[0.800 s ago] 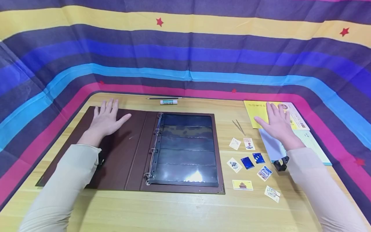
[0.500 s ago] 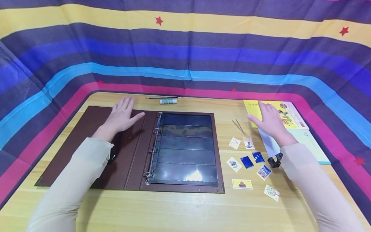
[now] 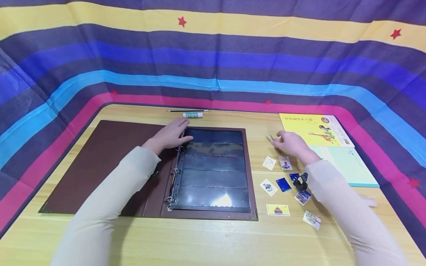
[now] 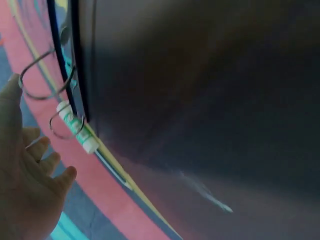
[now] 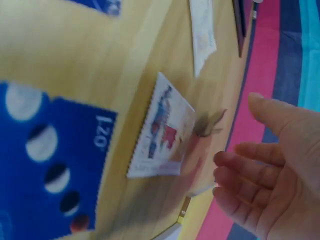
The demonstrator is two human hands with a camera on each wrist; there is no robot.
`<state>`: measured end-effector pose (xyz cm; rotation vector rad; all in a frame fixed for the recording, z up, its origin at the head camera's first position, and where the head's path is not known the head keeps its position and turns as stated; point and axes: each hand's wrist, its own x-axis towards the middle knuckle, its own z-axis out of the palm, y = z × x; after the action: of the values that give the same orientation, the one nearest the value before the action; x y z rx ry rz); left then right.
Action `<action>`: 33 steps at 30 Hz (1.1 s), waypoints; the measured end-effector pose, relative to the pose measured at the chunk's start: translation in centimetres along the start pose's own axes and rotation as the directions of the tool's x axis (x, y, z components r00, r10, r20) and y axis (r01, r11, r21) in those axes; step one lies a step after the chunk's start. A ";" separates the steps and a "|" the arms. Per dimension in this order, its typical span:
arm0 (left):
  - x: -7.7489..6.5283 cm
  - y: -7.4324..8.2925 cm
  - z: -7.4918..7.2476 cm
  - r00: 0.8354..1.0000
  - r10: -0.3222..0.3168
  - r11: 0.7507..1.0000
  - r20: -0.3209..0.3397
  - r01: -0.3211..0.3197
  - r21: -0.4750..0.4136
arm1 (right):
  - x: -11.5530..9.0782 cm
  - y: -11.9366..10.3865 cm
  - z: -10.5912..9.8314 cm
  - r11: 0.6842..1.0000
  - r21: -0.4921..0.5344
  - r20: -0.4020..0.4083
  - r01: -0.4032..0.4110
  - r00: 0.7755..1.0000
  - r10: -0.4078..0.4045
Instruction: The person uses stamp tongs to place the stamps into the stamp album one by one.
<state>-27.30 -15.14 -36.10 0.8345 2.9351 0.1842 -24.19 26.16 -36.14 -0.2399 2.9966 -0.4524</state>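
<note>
An open brown ring-binder stamp album [image 3: 133, 162] lies on the table, its black pocket page [image 3: 213, 162] on the right side. Over the top of its metal rings is my left hand [image 3: 169, 136], fingers extended and holding nothing; the left wrist view shows the rings [image 4: 47, 75] right by the fingers. My right hand [image 3: 293, 143] is at the metal tweezers [image 3: 270, 139], palm down, fingers slightly bent. The right wrist view has these tweezers [image 5: 212, 124] on the table beyond the fingertips. Several postage stamps lie nearer me, among them a figure stamp [image 3: 285, 163] and a blue moon-phase stamp [image 5: 50, 160].
A glue stick [image 3: 192, 115] and a pencil [image 3: 188, 110] lie behind the album. At right, a yellow picture book [image 3: 309, 129] overlaps a pale-blue notebook [image 3: 349, 166]. A striped cloth [image 3: 213, 66] rises around the table's back and sides.
My left hand has moved right, from the album's left cover to its rings. My right hand has come left and down from the yellow book to the tweezers, its fingers bending.
</note>
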 end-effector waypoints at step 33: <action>2.9 0.7 1.4 1.000 -0.007 1.000 0.027 0.008 -0.024 | 0.0 -0.5 -0.7 0.990 0.042 0.019 0.136 0.990 -0.137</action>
<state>-29.18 -12.89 -37.53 0.8165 2.9050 0.2054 -24.19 25.84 -35.32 -0.4455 2.9580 -0.5191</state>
